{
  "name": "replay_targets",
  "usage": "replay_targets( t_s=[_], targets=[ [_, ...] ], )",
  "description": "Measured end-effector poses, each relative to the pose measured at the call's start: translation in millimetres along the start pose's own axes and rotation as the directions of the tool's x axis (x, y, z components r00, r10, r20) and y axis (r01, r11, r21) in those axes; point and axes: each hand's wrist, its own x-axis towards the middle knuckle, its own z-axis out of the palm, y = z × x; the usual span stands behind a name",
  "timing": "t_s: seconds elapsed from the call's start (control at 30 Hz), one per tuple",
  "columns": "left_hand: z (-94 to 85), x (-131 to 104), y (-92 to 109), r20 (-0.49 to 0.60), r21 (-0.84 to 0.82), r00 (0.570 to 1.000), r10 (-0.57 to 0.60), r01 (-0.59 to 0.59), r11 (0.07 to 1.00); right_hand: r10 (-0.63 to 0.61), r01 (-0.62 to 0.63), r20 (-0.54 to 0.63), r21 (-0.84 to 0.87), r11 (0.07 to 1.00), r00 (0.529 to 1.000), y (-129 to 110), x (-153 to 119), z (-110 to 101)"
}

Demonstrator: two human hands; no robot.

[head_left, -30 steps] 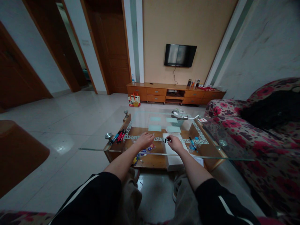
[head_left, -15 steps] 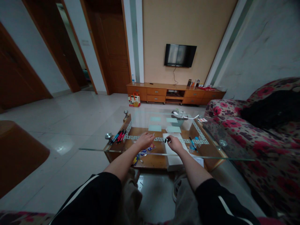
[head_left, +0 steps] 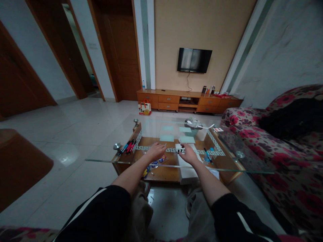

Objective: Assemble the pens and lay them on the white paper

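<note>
Above the glass tabletop (head_left: 108, 153), my left hand (head_left: 156, 151) has its fingers together and bent downward. A small pale, thin thing shows at its fingertips, too small to name. To the right, my right hand (head_left: 188, 154) has thumb and fingers apart. A small black piece (head_left: 179, 151) is just left of its fingers, seemingly on the glass, over a white box (head_left: 188, 171) on the shelf below. The two hands do not touch each other.
Several black, red and blue pens (head_left: 129, 147) lie at the left. On the right is a small blue-topped container (head_left: 207, 158) with a pen beside it. Colourful packets (head_left: 155, 164) show under the glass. A wastebasket (head_left: 193, 125) stands beyond; a floral sofa (head_left: 254, 134) is right.
My right hand's fingers have spread away from the small black piece they were pinching. The piece stays about where it was. My left hand has hardly moved.
</note>
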Motion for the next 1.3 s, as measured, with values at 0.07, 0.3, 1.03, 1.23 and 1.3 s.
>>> replay_targets(
  t_s=[0.07,0.3,1.03,1.23,1.3],
  targets=[
    [-1.3,0.0,0.2,0.004,0.003,1.0,0.005,-0.005,1.0,-0.061,0.059,-0.084,-0.028,0.998,0.995,-7.9,0.1,-4.4],
    [1.5,1.9,0.3,0.015,-0.001,1.0,0.012,-0.012,1.0,-0.268,0.274,-0.14,0.029,0.961,0.953,-42.4,-0.4,-10.3],
    [6.5,0.7,-2.1,0.007,-0.005,0.999,0.038,-0.038,0.999,-0.317,0.323,-0.092,0.063,0.944,0.944,-39.9,-0.6,0.7],
    [5.5,1.6,-0.6,0.019,-0.005,0.999,0.029,-0.029,1.0,-0.313,0.32,-0.088,0.083,0.944,0.946,-39.4,-0.3,1.0],
    [4.6,2.3,0.6,0.019,-0.006,0.999,0.028,-0.028,1.0,-0.313,0.32,-0.085,0.095,0.943,0.946,-38.6,-0.1,1.4]
  ],
)
